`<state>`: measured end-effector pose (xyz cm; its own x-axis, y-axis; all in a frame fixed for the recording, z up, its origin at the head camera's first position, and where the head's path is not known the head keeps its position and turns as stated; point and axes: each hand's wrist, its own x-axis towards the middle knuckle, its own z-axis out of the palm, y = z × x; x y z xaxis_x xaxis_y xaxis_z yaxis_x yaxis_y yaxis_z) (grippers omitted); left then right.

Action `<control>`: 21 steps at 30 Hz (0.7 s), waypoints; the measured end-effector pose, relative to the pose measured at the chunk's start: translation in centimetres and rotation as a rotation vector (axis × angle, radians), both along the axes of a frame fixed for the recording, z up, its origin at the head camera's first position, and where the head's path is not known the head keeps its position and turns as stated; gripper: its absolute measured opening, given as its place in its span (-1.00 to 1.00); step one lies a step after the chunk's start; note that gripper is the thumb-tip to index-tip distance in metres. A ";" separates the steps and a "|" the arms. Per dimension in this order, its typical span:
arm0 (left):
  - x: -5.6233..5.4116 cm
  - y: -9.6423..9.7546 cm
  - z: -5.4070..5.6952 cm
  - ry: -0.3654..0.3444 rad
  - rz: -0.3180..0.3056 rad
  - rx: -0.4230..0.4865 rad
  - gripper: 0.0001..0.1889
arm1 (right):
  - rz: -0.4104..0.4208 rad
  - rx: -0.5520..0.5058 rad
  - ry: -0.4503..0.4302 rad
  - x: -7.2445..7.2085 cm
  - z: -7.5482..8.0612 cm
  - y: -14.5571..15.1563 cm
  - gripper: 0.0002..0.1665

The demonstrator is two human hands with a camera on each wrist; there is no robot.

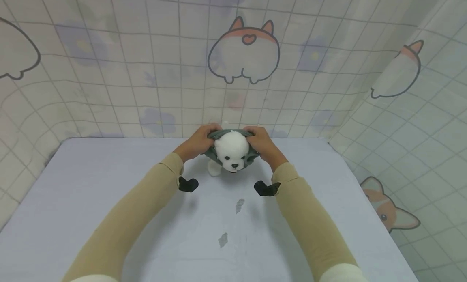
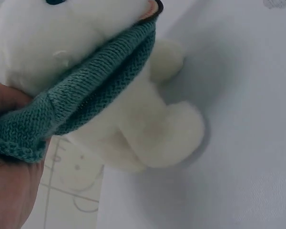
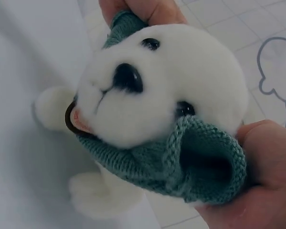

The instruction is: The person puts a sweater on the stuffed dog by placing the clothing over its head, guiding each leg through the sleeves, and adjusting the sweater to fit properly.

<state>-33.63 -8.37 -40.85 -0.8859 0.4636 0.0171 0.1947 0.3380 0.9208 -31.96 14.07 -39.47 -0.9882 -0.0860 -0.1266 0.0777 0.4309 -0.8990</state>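
Observation:
A white plush dog (image 1: 232,149) with black eyes and nose stands at the far edge of the white table, facing me. A green knitted garment (image 2: 93,78) is stretched round its neck, below the chin, and its head pokes through. At the plush dog's left side in the head view, my left hand (image 1: 198,142) grips the knit. My right hand (image 1: 263,145) pinches the opposite side, beside a short open sleeve (image 3: 174,160). A round patch with a dark rim (image 3: 77,119) shows under the chin. White paws (image 2: 174,136) stick out below the knit.
Behind the white table (image 1: 109,184) hangs a checked curtain (image 1: 168,71) with cartoon animal prints, close to both hands. Two grey patches (image 1: 223,240) mark the tabletop nearer me. Black wrist-worn pieces (image 1: 188,184) jut inward from both sleeves.

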 end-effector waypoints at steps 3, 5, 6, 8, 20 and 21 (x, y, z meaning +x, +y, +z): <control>0.0 -0.5 -0.1 -0.002 -0.004 -0.013 -0.60 | 0.003 -0.013 -0.014 0.0 -0.4 0.2 -0.71; -0.1 -0.6 -0.4 -0.014 -0.002 -0.011 -0.60 | -0.001 -0.024 -0.026 0.0 -0.7 0.5 -0.71; -0.2 -0.7 -0.5 -0.019 -0.001 -0.014 -0.60 | -0.003 -0.027 -0.029 0.1 -0.9 0.6 -0.70; -0.2 -0.7 -0.7 -0.032 -0.004 -0.019 -0.58 | -0.003 -0.040 -0.037 0.1 -1.2 0.9 -0.69; -0.6 -1.0 -2.2 -0.021 0.000 -0.084 -0.60 | -0.002 0.060 -0.003 -0.3 -3.4 2.3 -0.67; -0.6 -1.1 -2.3 -0.020 0.000 -0.089 -0.60 | -0.002 0.065 -0.002 -0.3 -3.6 2.4 -0.67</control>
